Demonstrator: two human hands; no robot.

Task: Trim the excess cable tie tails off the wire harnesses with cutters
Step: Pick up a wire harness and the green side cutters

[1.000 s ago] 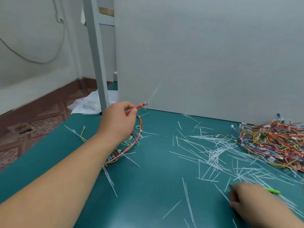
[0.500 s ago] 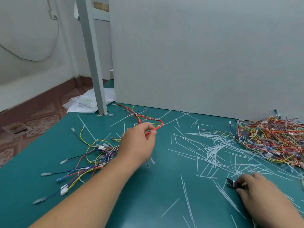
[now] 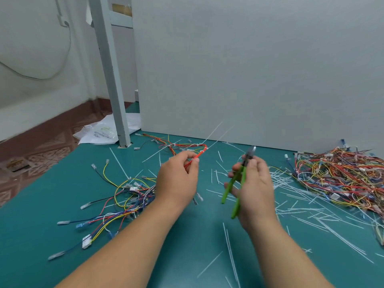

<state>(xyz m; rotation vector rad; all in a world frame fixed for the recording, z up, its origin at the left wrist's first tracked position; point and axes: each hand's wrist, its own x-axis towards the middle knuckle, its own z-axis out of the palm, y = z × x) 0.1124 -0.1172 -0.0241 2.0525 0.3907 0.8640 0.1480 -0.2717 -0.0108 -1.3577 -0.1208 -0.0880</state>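
Red-orange harness (image 3: 199,154) is pinched at frame centre by the left hand (image 3: 176,179), over the teal table (image 3: 187,252). Green-handled cutters (image 3: 234,183) are gripped in the right hand (image 3: 256,183), handles spread. A wire could be nicked if the blades are closed too near the bundle. White tie tails (image 3: 215,129) are pointed toward upper right, long axis diagonal.

Green-handled cutters (image 3: 234,190), teal table (image 3: 187,242) (white clippings (image 3: 324,223)), red-orange harness (image 3: 195,155).

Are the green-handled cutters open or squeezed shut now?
Open, it seems: the green-handled metal cutters in the right hand have handles spread apart; the tip is blurred.
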